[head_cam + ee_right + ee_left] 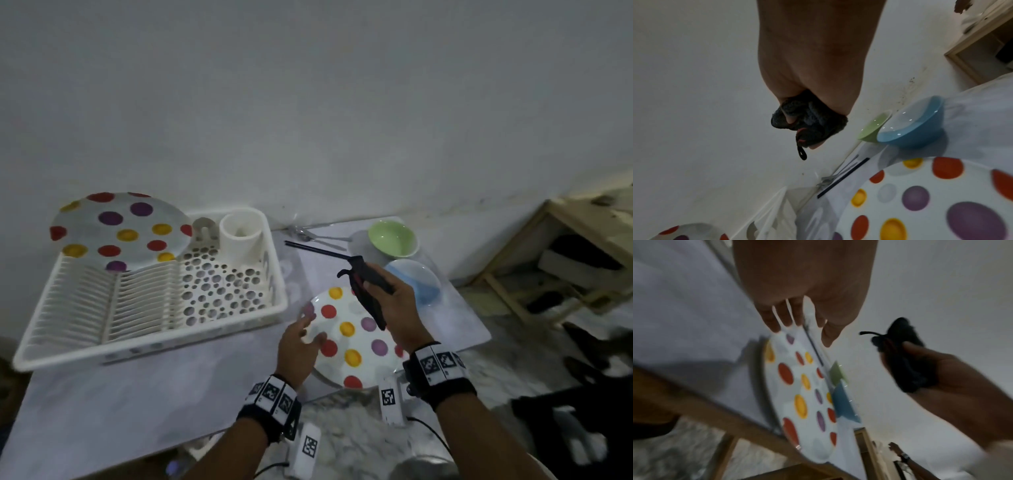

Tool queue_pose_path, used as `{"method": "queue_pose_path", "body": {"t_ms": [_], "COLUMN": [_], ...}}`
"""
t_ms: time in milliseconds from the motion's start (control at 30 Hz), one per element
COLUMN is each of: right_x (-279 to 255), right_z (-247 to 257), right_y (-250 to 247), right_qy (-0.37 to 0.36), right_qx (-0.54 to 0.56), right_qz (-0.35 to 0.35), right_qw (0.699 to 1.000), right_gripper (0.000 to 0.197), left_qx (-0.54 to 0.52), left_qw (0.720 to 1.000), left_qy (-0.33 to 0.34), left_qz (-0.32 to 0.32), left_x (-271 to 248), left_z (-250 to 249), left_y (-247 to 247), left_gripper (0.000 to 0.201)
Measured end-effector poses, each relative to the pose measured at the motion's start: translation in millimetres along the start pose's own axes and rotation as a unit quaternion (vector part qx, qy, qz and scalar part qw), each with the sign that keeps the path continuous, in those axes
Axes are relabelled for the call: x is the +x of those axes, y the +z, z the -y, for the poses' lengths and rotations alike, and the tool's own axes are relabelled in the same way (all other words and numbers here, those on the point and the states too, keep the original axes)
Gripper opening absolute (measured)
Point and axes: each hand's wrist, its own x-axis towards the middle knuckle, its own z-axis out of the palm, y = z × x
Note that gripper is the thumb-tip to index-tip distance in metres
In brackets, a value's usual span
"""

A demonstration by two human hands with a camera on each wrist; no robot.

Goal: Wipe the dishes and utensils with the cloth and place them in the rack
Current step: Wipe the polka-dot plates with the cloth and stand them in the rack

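One round white plate with red, yellow and purple dots (118, 230) already stands in the white plastic dish rack (150, 337), leaning at its back left; the rack's white cutlery cup (241, 236) looks empty. A second dotted white plate (352, 337) lies flat on the desk (102, 404) by its front edge, so I judge the job barely a quarter done. Left to do: this plate, the pale green bowl (394, 240), the light blue bowl (416, 279), the metal forks (317, 236) and the black chopsticks (313, 249).

The right hand (399, 308) is clenched round the dark fluffy cloth (371, 282), raised above the plate. The left hand (298, 346) hovers with fingers loosely spread at the plate's left rim, holding nothing; whether it touches I cannot tell.

The right wrist view alone shows the cloth's hanging loop and red trim, and the fork tines; only the head view shows the rack's empty slots
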Motion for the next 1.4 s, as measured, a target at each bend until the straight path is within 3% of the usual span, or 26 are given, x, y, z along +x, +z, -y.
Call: {"method": "queue_pose_path", "body": {"t_ms": [100,200,367,500,733,800,1000,1133,1233,1400], "right_x": [-8.6,-15.5,-7.5,-7.2,-4.0,-4.3,-11.2,-16.8,-9.8,1.9], "right_z": [-7.9,-10.6,-56.8,-56.8,-46.5,-46.7,-30.2,-12.8,-11.8,5.8], "right_y": [-27.2,-47.3,-72.4,-74.6,-64.5,-62.0,-49.1,-23.6,5.8,60.8], "right_qy": [0.018,0.011,0.046,0.053,0.049,0.054,0.037,-0.033,-0.107,-0.284], "right_qx": [0.023,0.039,-0.004,0.012,0.023,0.020,0.042,0.053,-0.023,-0.214], "right_qz": [-0.008,0.015,-0.012,0.004,0.002,-0.015,-0.033,-0.023,-0.020,0.026], "right_qw": [1.000,0.999,0.999,0.999,0.999,0.998,0.998,0.998,0.994,0.934], "right_gripper": [0.031,0.040,0.036,0.034,0.030,0.030,0.031,0.033,0.035,0.051], "left_qx": [0.098,0.116,0.158,0.073,-0.184,-0.178,-0.135,-0.160,-0.163,-0.155], "left_qw": [0.994,0.988,0.980,0.992,0.978,0.979,0.988,0.986,0.985,0.980], "left_qy": [-0.023,-0.012,-0.073,-0.064,-0.074,-0.052,-0.014,0.008,0.036,0.120], "left_qz": [-0.046,-0.101,-0.099,-0.078,-0.062,-0.079,-0.069,-0.051,-0.039,-0.025], "left_x": [4.7,7.8,20.7,25.8,22.7,22.9,18.4,9.9,6.0,-0.1], "left_z": [36.5,39.3,29.3,19.7,-16.8,-25.7,-34.5,-57.7,-83.2,-133.4], "left_y": [19.1,30.1,33.8,31.4,33.8,33.7,17.4,-1.8,-18.4,-33.5], "left_gripper": [0.032,0.010,0.054,0.077,0.054,0.041,0.033,0.032,0.030,0.029]}}
